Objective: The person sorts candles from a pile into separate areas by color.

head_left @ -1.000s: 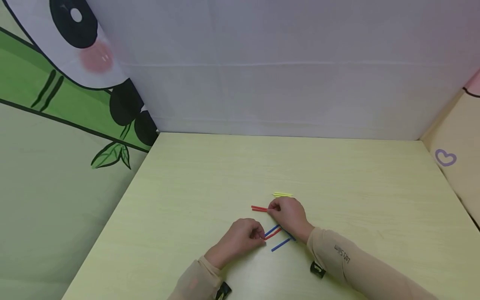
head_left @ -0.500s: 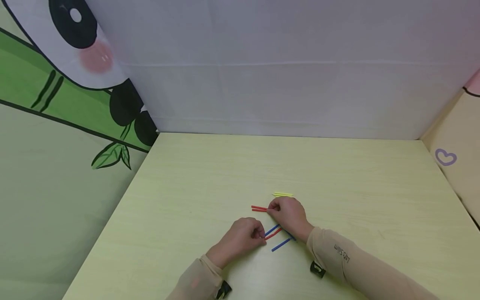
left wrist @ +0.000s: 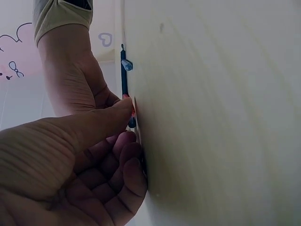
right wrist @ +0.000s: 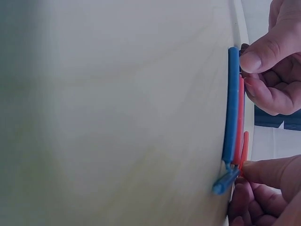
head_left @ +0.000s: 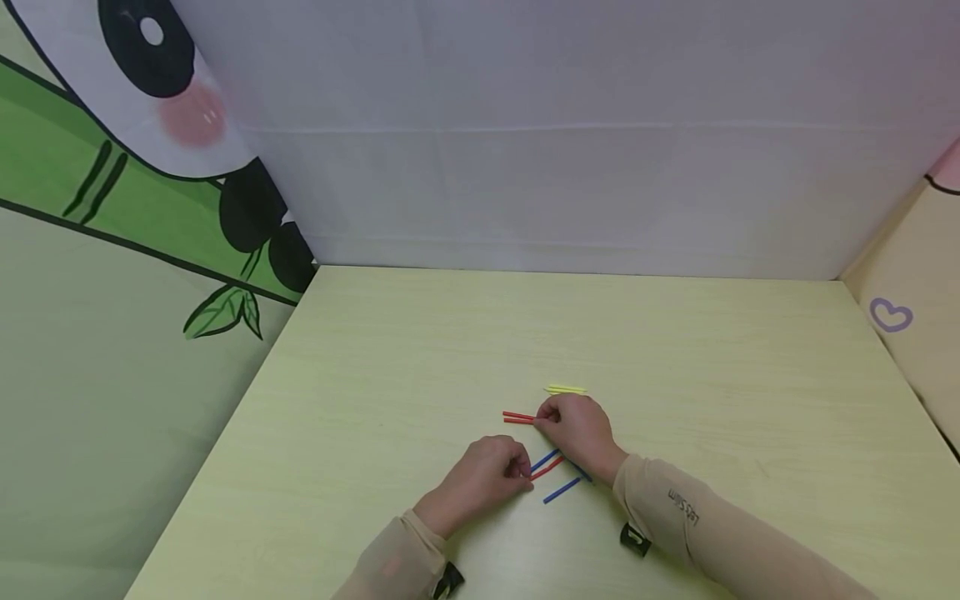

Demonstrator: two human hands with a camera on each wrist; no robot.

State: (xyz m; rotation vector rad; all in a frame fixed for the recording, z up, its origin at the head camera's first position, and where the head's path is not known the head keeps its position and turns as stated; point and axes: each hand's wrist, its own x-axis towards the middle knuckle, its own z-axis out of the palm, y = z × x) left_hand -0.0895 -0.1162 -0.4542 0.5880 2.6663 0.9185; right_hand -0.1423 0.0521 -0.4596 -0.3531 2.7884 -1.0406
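Observation:
In the head view my left hand point(head_left: 487, 475) pinches the near-left end of a slanted red stick point(head_left: 546, 469), its thumb and forefinger close to the table. A blue stick point(head_left: 543, 460) lies alongside that red one. Farther back, my right hand point(head_left: 581, 432) pinches the right ends of two red sticks point(head_left: 517, 417) lying nearly parallel. Under the right wrist runs another blue stick point(head_left: 581, 472), partly hidden, and a third blue stick point(head_left: 562, 490) meets it lower down. The right wrist view shows a blue stick point(right wrist: 232, 103) close beside a red stick point(right wrist: 239, 120), between both hands.
Several yellow sticks point(head_left: 566, 389) lie together just behind the right hand. The pale wooden table point(head_left: 375, 350) reaches back to a white wall panel point(head_left: 562, 200). Printed side panels stand left and right, and each wrist carries a small black device, such as the right one point(head_left: 636, 539).
The left hand has shifted very slightly. The right hand and the sticks stay where they were.

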